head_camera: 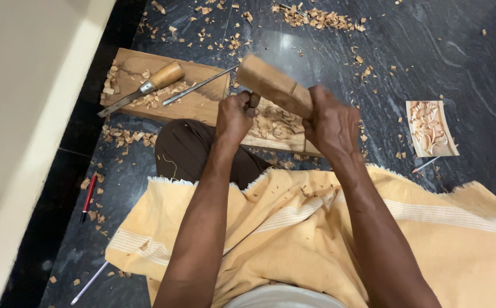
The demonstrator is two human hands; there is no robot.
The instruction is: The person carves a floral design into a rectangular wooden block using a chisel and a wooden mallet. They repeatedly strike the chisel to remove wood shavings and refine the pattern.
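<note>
Fingers (242, 108) around chisel (253, 100), mallet (273, 85)

Two hands (234, 117), one wooden mallet (273, 85), one wooden-handled chisel (145, 86), one carved panel (430, 128), one red pen (89, 197)

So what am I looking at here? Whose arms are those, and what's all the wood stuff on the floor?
There is just one picture, taken by a camera on a person's head, looking down. So the two arms are that person's own. They sit on a dark stone floor with a yellow cloth over their lap. The left hand grips a thin tool's handle. The right hand holds a wooden block, lifted like a hammer. Under the hands lies a board with shapes cut into it. On it rest a chisel and a metal rod. Wood chips lie all around. A small carving sits to the right, a red pen to the left.
</note>
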